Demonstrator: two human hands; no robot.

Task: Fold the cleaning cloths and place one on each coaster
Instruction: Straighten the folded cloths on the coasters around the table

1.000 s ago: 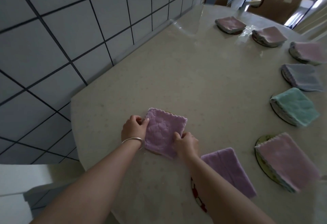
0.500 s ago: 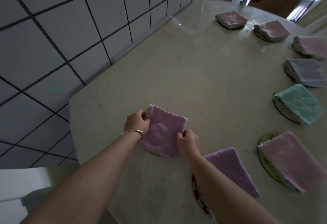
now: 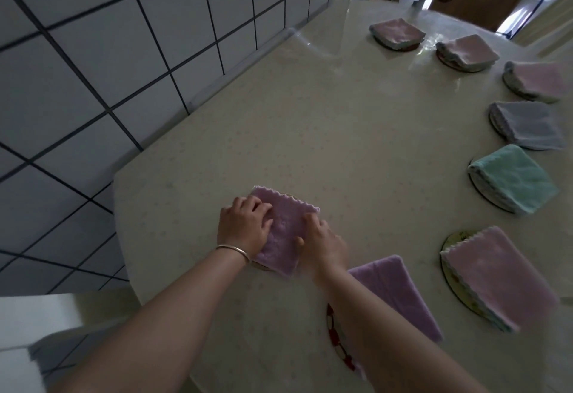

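Head camera, looking down: both hands lie flat on a folded lilac cloth (image 3: 283,231) near the table's (image 3: 356,150) near-left corner. The left hand (image 3: 243,226), a bangle (image 3: 234,251) on its wrist, presses the cloth's left half with fingers loosely spread; the right hand (image 3: 324,242) lies on its right edge, fingers curled lightly down onto the fabric. Neither hand pinches or lifts the cloth; both press it, probably to flatten the fold and seat it. A sliver of coaster rim (image 3: 259,265) peeks from under the cloth's near edge, so the cloth seems to sit on its coaster already.

Just right of that cloth and nearer the camera, a second purple cloth (image 3: 400,296) lies on a coaster with a red-and-white rim (image 3: 333,327), partly hidden by the right forearm. Further right of the lilac cloth, a curving row runs away along the table's edge: a pink cloth (image 3: 496,278), a teal cloth (image 3: 514,178), a grey cloth (image 3: 527,124) and three more pinkish ones (image 3: 539,77) (image 3: 466,51) (image 3: 397,31), each on a round coaster. No unfolded cloth and no bare coaster shows, so the task looks almost complete. A tiled wall (image 3: 124,51) stands left of the lilac cloth.
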